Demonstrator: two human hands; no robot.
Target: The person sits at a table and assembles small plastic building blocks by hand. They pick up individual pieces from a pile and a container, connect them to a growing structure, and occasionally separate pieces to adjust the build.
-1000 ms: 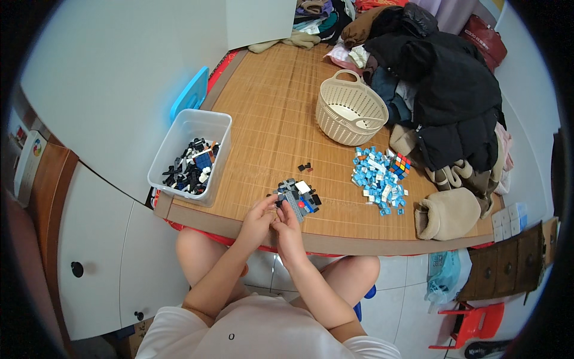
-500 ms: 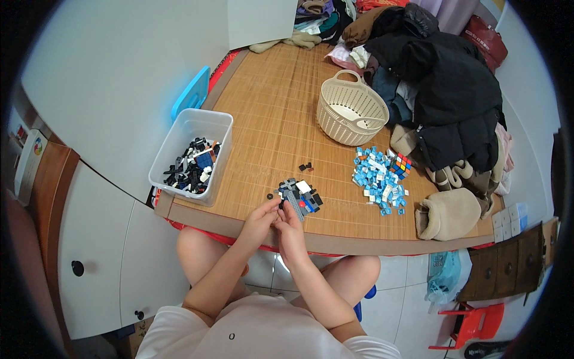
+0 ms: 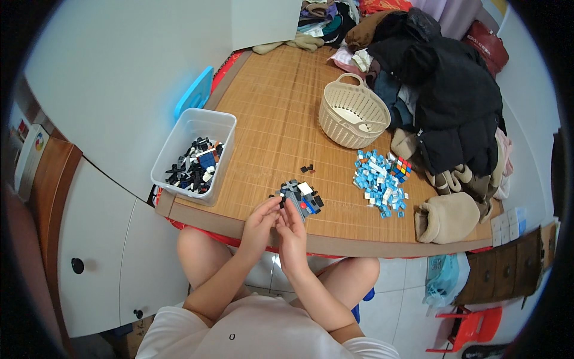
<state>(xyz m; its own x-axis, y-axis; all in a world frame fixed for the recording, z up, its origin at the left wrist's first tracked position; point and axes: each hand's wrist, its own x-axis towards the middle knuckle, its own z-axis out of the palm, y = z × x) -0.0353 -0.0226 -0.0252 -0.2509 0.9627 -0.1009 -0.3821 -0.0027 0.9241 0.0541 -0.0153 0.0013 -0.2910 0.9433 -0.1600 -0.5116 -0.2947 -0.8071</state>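
Evidently, I find the left hand (image 3: 258,222) and right hand (image 3: 292,232) part-curled, fingertips close together; any grip I cannot confirm. Building bricks (image 3: 305,188) lie just beyond, near the front edge of the bamboo mat (image 3: 269,119). Small pieces warrant light, square pressure.

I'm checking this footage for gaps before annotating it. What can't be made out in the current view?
All in the head view:
What the left hand and right hand may hold: hidden by the hands themselves, and too small.
Floor of the clear box: mostly covered by loose bricks.
Exact shapes in the blue-and-white pile: too small.
Whatever lies under the black coat: covered by it.
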